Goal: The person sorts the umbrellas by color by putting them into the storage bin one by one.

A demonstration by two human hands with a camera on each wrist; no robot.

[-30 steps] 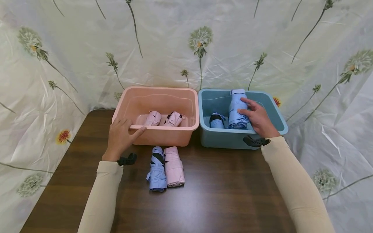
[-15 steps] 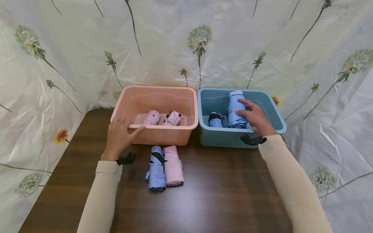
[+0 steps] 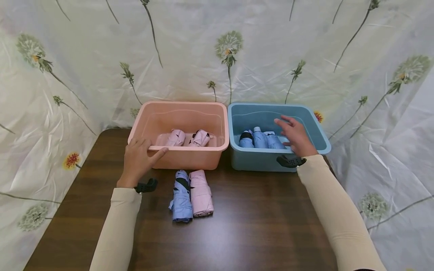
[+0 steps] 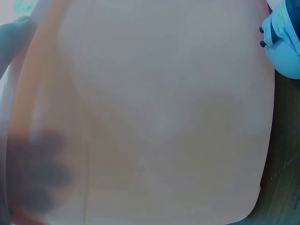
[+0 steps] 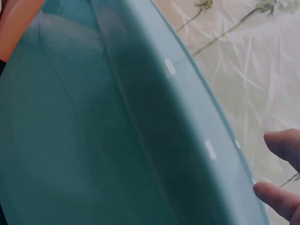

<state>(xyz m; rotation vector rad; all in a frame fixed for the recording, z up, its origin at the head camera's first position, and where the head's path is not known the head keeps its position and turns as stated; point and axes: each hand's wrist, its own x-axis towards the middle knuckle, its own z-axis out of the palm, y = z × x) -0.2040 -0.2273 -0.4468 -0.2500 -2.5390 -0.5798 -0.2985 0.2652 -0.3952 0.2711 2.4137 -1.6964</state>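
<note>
Left hand point(image 3: 136, 160), 8:30 in head view: clamped on pink bin point(image 3: 196, 159); a pull could tilt it. Right hand point(image 3: 295, 136), 3 o'clock: fingers apart, holding nothing, over blue bin point(image 3: 264, 162); a low sweep might jostle its three umbrellas point(image 3: 260, 140). Blue umbrella point(image 3: 182, 197), pink umbrella point(image 3: 202, 194), 7 o'clock: side by side; either could roll if nudged.

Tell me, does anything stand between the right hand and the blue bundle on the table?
Yes. The right hand is over the blue bin, whose front wall lies between; then the pink bundle lies close on the right of that blue bundle.
</note>
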